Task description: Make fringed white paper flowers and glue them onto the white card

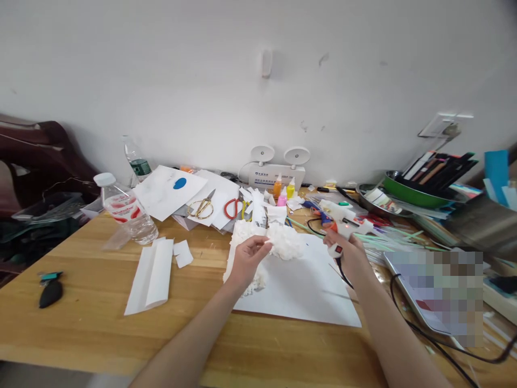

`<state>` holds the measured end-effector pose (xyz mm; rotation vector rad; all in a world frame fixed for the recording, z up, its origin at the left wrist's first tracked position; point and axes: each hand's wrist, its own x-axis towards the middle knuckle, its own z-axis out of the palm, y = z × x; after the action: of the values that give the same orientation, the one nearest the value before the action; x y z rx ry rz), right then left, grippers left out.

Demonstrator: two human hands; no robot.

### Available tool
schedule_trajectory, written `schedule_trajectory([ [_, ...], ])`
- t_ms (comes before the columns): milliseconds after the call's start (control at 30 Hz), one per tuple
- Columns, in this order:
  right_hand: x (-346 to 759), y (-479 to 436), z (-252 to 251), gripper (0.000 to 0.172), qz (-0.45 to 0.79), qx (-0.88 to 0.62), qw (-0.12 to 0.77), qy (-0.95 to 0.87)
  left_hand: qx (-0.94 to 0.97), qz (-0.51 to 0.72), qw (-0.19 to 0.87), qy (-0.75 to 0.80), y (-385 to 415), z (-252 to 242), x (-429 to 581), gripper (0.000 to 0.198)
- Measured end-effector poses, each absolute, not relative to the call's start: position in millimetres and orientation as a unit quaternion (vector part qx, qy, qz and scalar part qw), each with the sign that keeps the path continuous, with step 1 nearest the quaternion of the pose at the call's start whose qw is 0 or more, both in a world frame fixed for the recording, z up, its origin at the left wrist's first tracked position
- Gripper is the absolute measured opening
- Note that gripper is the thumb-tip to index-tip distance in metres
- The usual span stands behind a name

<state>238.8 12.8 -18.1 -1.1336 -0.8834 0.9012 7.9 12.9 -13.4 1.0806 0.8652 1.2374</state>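
Fingertips of the left hand (pixel 247 260) pinch a tufted white paper cluster (pixel 285 241) over the white sheet (pixel 307 293), while the right hand (pixel 350 254), just to its right, is closed round a white glue gun (pixel 343 218), clear of the cluster.

left of the one glue gun (pixel 343 220): two water bottles (pixel 130 211), two pairs of scissors (pixel 202 206), three small paint bottles (pixel 277 188), one folded paper strip (pixel 151 275).
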Motion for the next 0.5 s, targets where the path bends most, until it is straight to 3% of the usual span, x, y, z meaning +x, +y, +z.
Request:
schedule_trajectory([
  [167,221.9,-1.8,-14.7,0.013,0.54,-0.403,0.627,-0.392,0.458,0.55,0.585,0.381,16.3,-15.8,7.1,0.017],
  [500,210.5,-14.5,-25.5,0.015,0.571,-0.354,0.551,-0.496,0.422,0.553,0.628,0.349,15.0,-17.2,9.0,0.015],
])
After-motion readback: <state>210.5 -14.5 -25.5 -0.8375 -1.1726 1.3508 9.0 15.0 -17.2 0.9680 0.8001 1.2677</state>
